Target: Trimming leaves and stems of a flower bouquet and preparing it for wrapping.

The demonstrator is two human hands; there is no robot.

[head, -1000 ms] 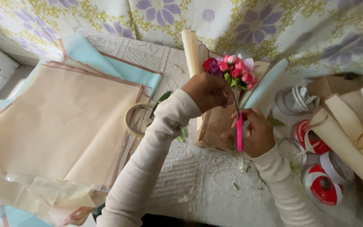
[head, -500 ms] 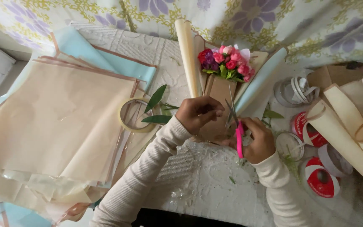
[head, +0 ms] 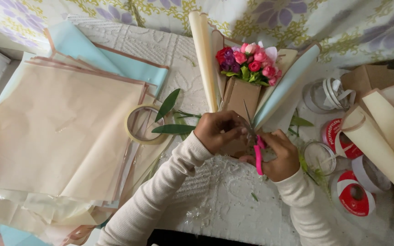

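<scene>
The right hand [head: 281,157] is closed around the pink handles of a pair of scissors [head: 255,146], whose blades point up toward the small bouquet [head: 248,64] of pink, red and purple flowers. The left hand [head: 219,131] lies just beside it, fingers curled and pinched at the lower end of the bouquet's brown paper wrap [head: 239,95], touching the scissors' blades; what exactly the fingertips hold cannot be told. The bouquet rests near the far edge of the white textured tablecloth [head: 224,205], flanked by rolled cream and blue paper. A tape roll [head: 143,124] and green leaves [head: 168,105] lie left of the hands; stacked paper sheets [head: 55,132] cover the left side.
</scene>
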